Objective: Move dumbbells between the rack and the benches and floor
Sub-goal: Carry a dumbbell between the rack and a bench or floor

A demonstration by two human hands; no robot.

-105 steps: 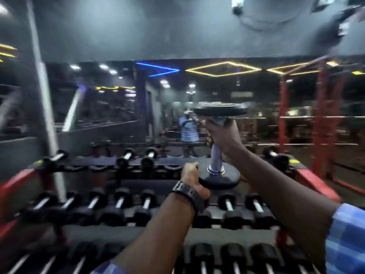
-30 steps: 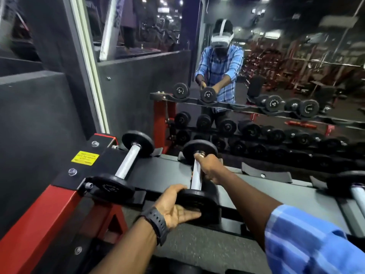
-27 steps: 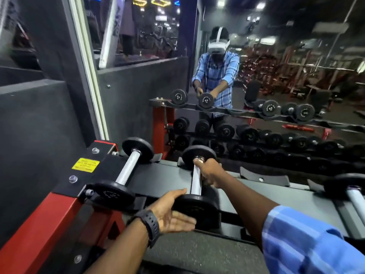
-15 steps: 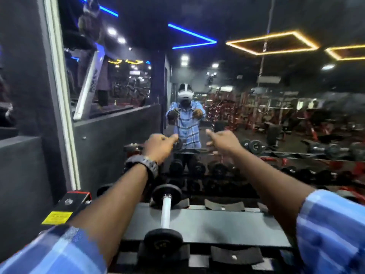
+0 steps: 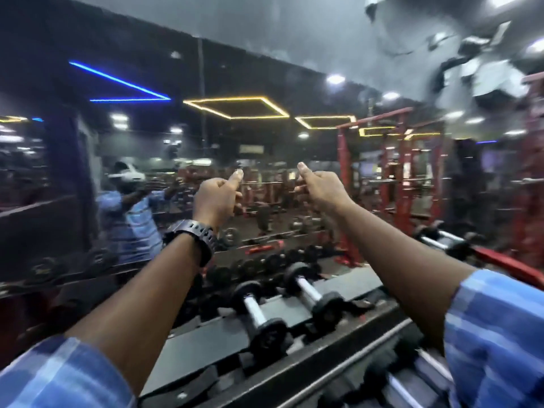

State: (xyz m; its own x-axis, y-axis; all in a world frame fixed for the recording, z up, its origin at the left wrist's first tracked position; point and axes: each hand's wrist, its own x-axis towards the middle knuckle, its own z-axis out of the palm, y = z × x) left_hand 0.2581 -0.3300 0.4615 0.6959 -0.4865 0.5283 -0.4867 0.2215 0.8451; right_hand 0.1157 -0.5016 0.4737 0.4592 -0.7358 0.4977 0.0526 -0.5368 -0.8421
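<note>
Two small black dumbbells with chrome handles lie side by side on the rack's top shelf [image 5: 206, 343]: one [image 5: 259, 315] nearer me, the other [image 5: 312, 293] to its right. My left hand [image 5: 217, 198], with a black watch on the wrist, is raised in front of the mirror, fingers curled and thumb up. My right hand [image 5: 319, 187] is held up beside it the same way. Neither hand holds anything, and both are well above the dumbbells.
A wall mirror [image 5: 147, 172] behind the rack reflects me and rows of dumbbells. A red power rack [image 5: 391, 178] stands at the right. More dumbbells [image 5: 441, 240] sit at the rack's far right end, and lower shelves run below.
A second ago both hands set a dumbbell on the top shelf and let go. They then rose in front of the mirror with thumbs up, and my view has swung right.
</note>
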